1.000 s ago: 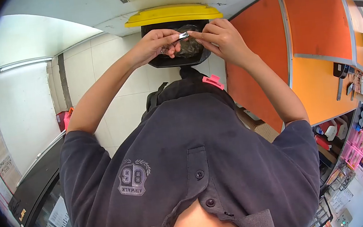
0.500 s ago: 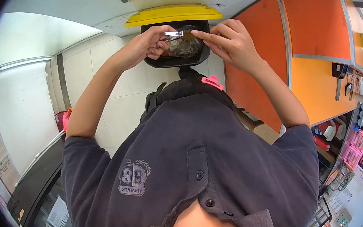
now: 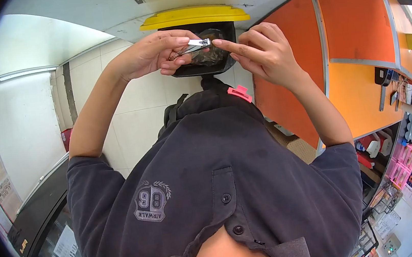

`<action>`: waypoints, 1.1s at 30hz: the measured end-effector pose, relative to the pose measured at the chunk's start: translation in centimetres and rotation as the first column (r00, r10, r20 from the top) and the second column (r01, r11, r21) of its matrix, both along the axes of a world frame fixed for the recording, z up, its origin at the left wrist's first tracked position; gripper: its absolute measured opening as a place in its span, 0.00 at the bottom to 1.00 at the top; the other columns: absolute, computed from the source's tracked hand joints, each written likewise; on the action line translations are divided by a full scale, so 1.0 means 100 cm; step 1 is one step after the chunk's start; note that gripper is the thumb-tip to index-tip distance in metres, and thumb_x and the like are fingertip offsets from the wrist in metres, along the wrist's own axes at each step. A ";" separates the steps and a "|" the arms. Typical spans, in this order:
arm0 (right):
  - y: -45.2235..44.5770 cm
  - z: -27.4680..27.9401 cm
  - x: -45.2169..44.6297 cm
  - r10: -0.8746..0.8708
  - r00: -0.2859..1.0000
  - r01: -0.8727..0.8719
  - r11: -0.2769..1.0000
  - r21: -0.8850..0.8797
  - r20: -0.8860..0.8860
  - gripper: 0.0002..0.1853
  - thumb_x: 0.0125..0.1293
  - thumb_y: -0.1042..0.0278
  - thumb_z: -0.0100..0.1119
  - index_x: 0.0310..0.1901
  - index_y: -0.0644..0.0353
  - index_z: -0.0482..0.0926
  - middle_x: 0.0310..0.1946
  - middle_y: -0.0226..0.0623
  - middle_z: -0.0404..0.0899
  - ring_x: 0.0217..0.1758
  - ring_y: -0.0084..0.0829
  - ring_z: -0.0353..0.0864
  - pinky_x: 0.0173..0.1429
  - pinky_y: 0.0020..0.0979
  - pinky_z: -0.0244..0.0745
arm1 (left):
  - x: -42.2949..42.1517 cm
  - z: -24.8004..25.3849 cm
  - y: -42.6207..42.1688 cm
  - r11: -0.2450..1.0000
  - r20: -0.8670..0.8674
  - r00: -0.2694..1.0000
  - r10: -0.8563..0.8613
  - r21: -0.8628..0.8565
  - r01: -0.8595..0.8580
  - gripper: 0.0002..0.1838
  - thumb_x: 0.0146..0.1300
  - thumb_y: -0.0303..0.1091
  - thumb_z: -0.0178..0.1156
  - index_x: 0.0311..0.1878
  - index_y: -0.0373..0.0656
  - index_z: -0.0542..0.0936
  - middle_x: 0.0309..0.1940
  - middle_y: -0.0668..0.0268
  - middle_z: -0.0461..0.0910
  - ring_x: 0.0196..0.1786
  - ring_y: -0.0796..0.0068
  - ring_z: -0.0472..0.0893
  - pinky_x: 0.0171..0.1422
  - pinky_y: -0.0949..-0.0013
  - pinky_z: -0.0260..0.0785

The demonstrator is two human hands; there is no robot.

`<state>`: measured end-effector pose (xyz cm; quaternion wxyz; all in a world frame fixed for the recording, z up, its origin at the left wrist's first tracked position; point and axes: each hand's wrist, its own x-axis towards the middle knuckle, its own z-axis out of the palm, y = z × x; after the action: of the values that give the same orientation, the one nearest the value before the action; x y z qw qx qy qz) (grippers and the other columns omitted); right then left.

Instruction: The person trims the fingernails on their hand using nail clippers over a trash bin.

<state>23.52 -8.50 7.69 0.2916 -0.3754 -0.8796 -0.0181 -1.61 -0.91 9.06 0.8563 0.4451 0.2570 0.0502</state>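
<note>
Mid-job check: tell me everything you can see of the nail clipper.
The nail clipper looks like shiny, silvery metal, its lever angled away from the body. The left hand holds it above the black bin, cutting end toward the index fingertip of the right hand. Whether they touch is too small to tell.

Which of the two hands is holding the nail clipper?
The left hand grips the nail clipper; the right hand only points its index finger toward the clipper's tip.
</note>
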 end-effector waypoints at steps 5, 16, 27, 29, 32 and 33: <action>-0.004 0.001 -0.001 0.004 1.000 -0.004 1.000 0.004 0.013 0.21 0.50 0.68 0.62 0.49 0.42 0.79 0.26 0.24 0.70 0.32 0.27 0.68 0.41 0.29 0.65 | 0.003 0.003 -0.001 0.999 -0.059 0.998 -0.020 0.041 0.022 0.20 0.63 0.44 0.48 0.50 0.39 0.70 0.21 0.72 0.65 0.16 0.89 0.56 0.19 0.83 0.50; -0.008 0.005 -0.001 0.048 0.998 -0.049 0.998 -0.050 -0.034 0.22 0.49 0.69 0.63 0.49 0.42 0.79 0.25 0.24 0.71 0.32 0.27 0.68 0.41 0.29 0.66 | 0.003 0.001 0.000 0.999 -0.076 0.996 -0.052 0.011 0.053 0.20 0.62 0.42 0.50 0.52 0.39 0.70 0.23 0.70 0.67 0.18 0.89 0.58 0.20 0.83 0.52; -0.010 0.011 0.003 0.127 0.992 -0.127 0.984 -0.123 -0.007 0.22 0.50 0.68 0.63 0.50 0.41 0.79 0.22 0.25 0.67 0.32 0.28 0.68 0.43 0.31 0.67 | 0.005 -0.001 0.008 0.959 -0.026 0.964 -0.264 -0.111 0.260 0.17 0.61 0.40 0.54 0.46 0.36 0.73 0.38 0.58 0.79 0.26 0.86 0.71 0.34 0.82 0.67; -0.010 0.011 0.003 0.144 0.990 -0.144 0.980 -0.139 -0.010 0.22 0.50 0.68 0.63 0.50 0.41 0.78 0.22 0.25 0.66 0.31 0.28 0.68 0.44 0.31 0.67 | 0.007 -0.006 0.013 0.948 -0.009 0.956 -0.292 -0.135 0.289 0.16 0.61 0.39 0.55 0.45 0.36 0.74 0.39 0.56 0.79 0.27 0.87 0.73 0.36 0.81 0.69; -0.011 0.007 0.004 0.158 0.987 -0.158 0.978 -0.136 -0.012 0.21 0.51 0.67 0.63 0.50 0.42 0.78 0.22 0.25 0.66 0.32 0.27 0.68 0.43 0.31 0.67 | 0.010 -0.007 0.016 0.943 -0.056 0.949 -0.310 -0.143 0.299 0.15 0.60 0.38 0.55 0.44 0.36 0.74 0.37 0.57 0.80 0.29 0.87 0.74 0.39 0.80 0.71; -0.011 0.006 0.005 0.156 0.988 -0.155 0.978 -0.140 -0.006 0.21 0.51 0.67 0.63 0.50 0.42 0.78 0.22 0.25 0.66 0.32 0.27 0.68 0.43 0.31 0.67 | 0.011 -0.007 0.016 0.946 -0.065 0.951 -0.302 -0.140 0.291 0.15 0.60 0.38 0.55 0.44 0.36 0.74 0.37 0.57 0.80 0.29 0.87 0.75 0.39 0.80 0.71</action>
<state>24.05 -9.65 8.33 0.2629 -0.3249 -0.9061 0.0658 -0.54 0.66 8.41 0.8692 0.4245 0.2262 -0.1149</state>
